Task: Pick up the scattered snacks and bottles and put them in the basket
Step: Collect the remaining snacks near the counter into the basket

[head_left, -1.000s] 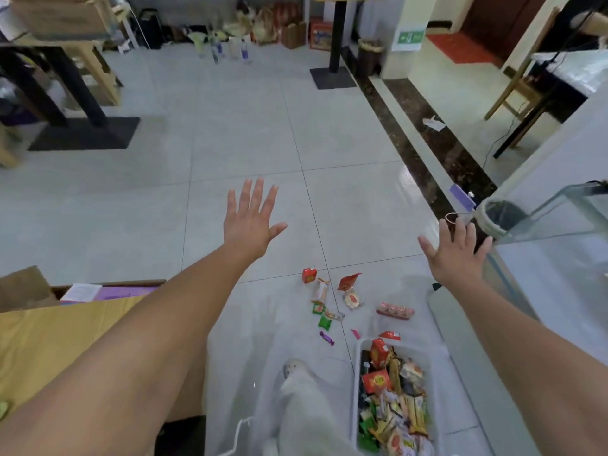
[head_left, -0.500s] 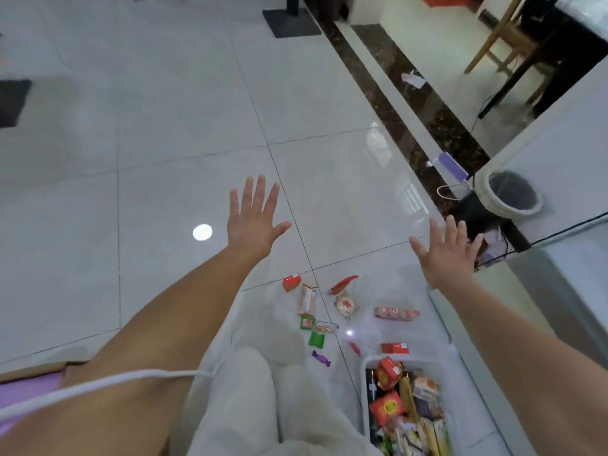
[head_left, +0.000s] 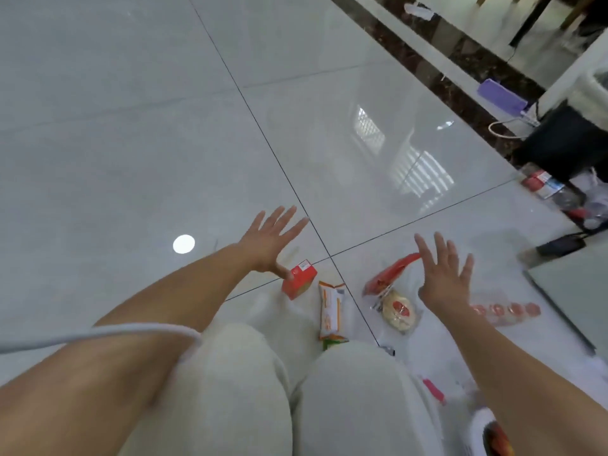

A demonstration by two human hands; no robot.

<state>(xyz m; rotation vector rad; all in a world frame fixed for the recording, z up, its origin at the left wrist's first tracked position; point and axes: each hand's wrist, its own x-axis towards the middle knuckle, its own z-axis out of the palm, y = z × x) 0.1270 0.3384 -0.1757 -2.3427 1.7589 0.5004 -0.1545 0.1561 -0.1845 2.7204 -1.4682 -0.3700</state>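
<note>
Snacks lie scattered on the tiled floor in front of my knees. My left hand (head_left: 270, 240) is open with fingers spread, its thumb just beside a small red box (head_left: 299, 280). An orange-and-white wrapped bar (head_left: 331, 309) lies right of the box. My right hand (head_left: 442, 273) is also open, hovering over a red packet (head_left: 390, 272) and a round cake in clear wrap (head_left: 398, 310). A clear sleeve of red-topped jellies (head_left: 508, 310) lies past my right wrist. Only a white corner of the basket (head_left: 481, 429) shows at the bottom right.
My knees in pale trousers (head_left: 273, 390) fill the bottom of the view. A plastic bottle (head_left: 544, 185), a black bin (head_left: 566, 139) and a purple power strip (head_left: 500, 95) sit at the right. A glass panel edge (head_left: 559, 307) borders the snacks. A white cable (head_left: 98, 334) crosses my left arm.
My view has dropped closer to the floor as I crouch. Both open hands have come down towards the snacks, and most of the basket has slid out of view.
</note>
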